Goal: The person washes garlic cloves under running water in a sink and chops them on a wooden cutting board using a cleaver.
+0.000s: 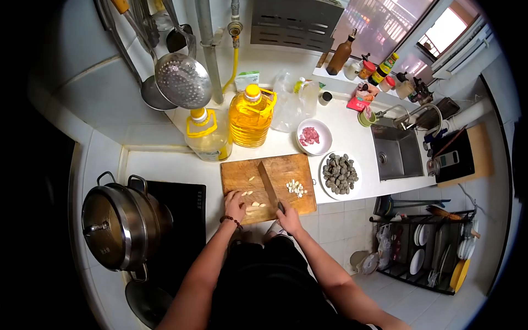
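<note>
Cutting on the Wooden Board (237, 175)

The step in hand looks like slicing garlic (297, 188), which lies on the board on both sides of the knife (269, 183). The right hand (288, 218) has its fingers wrapped around the knife's handle. The left hand (235, 205) bends its fingers near some pieces — whether they pinch one, I cannot tell. The next cut calls for fingertips tucked away from the blade.

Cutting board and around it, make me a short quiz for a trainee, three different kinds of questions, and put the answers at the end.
1. Which hand holds the knife?
2. True or false: the meat is in the bowl.
3. On the board, the left hand is nearest to: A, the sink; B, garlic; C, the pot.

Key: 1, the right hand; 2, true; 3, B.
</note>
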`<state>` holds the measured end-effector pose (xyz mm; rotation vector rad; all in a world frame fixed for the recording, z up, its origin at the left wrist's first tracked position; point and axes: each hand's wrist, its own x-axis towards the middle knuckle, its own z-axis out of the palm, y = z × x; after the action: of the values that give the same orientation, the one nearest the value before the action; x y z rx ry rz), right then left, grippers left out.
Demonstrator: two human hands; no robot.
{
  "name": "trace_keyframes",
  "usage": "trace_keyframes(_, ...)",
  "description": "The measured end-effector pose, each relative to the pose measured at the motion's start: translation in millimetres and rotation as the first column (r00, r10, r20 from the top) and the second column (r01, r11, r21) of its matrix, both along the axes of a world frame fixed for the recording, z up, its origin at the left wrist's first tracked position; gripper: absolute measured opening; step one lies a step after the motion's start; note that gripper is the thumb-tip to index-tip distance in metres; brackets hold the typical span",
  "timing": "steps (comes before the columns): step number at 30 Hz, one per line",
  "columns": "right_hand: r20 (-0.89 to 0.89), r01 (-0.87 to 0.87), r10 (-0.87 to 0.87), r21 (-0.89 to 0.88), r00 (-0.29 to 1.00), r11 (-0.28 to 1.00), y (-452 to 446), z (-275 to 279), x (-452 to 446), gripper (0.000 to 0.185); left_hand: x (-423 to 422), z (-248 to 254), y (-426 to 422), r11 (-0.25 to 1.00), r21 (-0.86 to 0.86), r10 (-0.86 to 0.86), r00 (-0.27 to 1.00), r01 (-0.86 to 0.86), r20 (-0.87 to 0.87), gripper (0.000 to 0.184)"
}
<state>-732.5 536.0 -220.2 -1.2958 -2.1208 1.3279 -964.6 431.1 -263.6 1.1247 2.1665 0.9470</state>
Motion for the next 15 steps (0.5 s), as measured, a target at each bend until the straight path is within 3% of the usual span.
trace_keyframes(4,-0.006,0.100,-0.100,-0.043,0.995,0.994,-4,6,5,0.045,7,34,-1,0.990,-0.137,-0.027,0.992,0.010,-0.121,0.073)
trace_keyframes(7,0.037,0.138,-0.138,0.009,0.990,0.990,-1,43,4,0.045,13,53,-6,0.975,-0.222,-0.037,0.986,0.001,-0.161,0.082)
trace_keyframes(10,0.017,0.142,-0.142,-0.010,0.990,0.990,4,31,11,0.047,15,56,-5,0.960,-0.280,-0.067,0.977,0.008,-0.203,0.087)
trace_keyframes(15,0.063,0.094,-0.094,-0.003,0.994,0.996,-3,33,13,0.046,17,2,4,0.988,-0.152,0.012,0.996,-0.026,-0.090,0.085)
